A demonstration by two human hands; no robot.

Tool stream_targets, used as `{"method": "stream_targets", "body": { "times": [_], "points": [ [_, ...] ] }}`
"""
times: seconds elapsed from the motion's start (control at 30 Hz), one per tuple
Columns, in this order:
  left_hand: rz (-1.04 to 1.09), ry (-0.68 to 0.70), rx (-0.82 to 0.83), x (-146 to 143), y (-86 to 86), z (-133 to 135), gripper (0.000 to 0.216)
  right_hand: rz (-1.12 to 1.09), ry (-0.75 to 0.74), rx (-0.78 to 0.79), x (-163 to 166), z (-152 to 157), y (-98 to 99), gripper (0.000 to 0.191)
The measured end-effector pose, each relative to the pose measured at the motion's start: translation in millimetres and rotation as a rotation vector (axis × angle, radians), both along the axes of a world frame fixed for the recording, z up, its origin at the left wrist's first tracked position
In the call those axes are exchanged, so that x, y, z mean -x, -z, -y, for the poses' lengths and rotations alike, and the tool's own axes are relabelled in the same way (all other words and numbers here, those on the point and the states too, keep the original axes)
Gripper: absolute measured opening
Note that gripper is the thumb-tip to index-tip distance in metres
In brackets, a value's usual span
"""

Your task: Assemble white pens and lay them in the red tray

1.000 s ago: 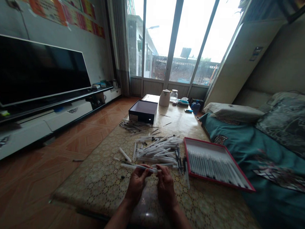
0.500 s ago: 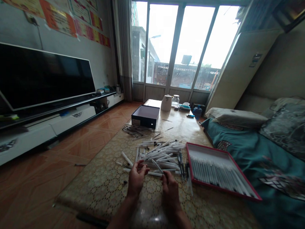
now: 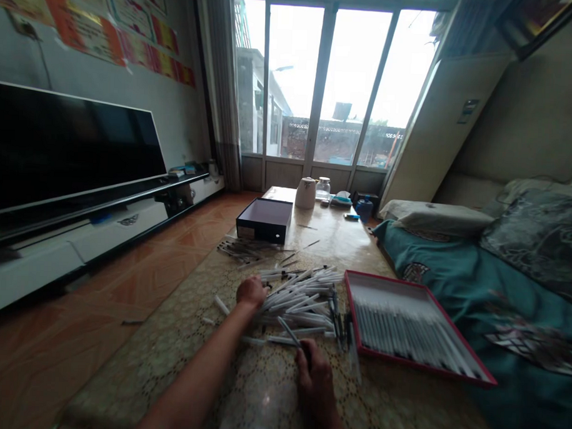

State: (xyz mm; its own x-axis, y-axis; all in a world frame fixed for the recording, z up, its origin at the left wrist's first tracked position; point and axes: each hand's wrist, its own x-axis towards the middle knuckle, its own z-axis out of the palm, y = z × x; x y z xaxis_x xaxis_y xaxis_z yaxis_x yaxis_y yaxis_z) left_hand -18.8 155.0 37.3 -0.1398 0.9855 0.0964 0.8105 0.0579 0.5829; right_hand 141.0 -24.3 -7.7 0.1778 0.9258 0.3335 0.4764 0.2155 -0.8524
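Note:
My left hand [image 3: 251,292] is stretched forward onto the left edge of a heap of white pen barrels [image 3: 302,299] on the low table [image 3: 178,348]; its fingers curl down into the heap and are hidden. My right hand [image 3: 314,378] rests on the table nearer me, closed around one white pen [image 3: 289,332] that points up and left. A red-rimmed tray [image 3: 418,328] filled with rows of pens lies to the right of the heap.
A dark open box [image 3: 264,220] and a smaller pile of thin pen refills [image 3: 240,249] lie farther along the table. A white kettle [image 3: 306,193] and a jar stand at the far end. A bed with teal cover [image 3: 475,290] runs on the right, a television [image 3: 67,147] on the left.
My left hand let go of the pen and reached forward to the heap. My right hand stayed near me, keeping the pen. The camera shifted slightly.

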Motion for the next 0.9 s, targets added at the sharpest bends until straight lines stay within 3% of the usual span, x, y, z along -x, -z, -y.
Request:
{"method": "stream_targets", "body": {
  "times": [0.17, 0.3, 0.43, 0.6, 0.67, 0.73, 0.9],
  "points": [
    [0.027, -0.032, 0.086, -4.4, -0.6, -10.9, 0.007, 0.01, 0.01, -0.017, -0.5, -1.4, -2.3, 0.019],
    [0.2, -0.009, 0.025, 5.3, -8.8, -3.4, 0.004, 0.007, 0.02, -0.02, 0.1, -1.1, -4.9, 0.019],
    [0.47, 0.011, -0.042, 17.1, -11.6, 32.1, 0.021, -0.024, 0.025, 0.001, -0.3, 0.3, -7.2, 0.02],
    [0.804, 0.02, 0.004, 18.6, 5.6, 102.1, 0.036, -0.092, 0.014, 0.03, -1.3, 0.2, -10.0, 0.022],
    [1.217, 0.012, 0.106, 14.7, 13.8, 124.3, 0.041, -0.115, 0.006, 0.042, -1.4, -0.8, -13.1, 0.025],
    [1.403, -0.002, 0.161, 10.1, 19.8, 138.6, 0.041, -0.119, -0.025, 0.066, -2.3, -1.4, -17.5, 0.026],
    [1.355, -0.003, 0.102, 3.0, 25.6, 146.3, 0.032, 0.032, -0.094, 0.091, -13.6, 0.0, -24.9, 0.022]
  ]
}}
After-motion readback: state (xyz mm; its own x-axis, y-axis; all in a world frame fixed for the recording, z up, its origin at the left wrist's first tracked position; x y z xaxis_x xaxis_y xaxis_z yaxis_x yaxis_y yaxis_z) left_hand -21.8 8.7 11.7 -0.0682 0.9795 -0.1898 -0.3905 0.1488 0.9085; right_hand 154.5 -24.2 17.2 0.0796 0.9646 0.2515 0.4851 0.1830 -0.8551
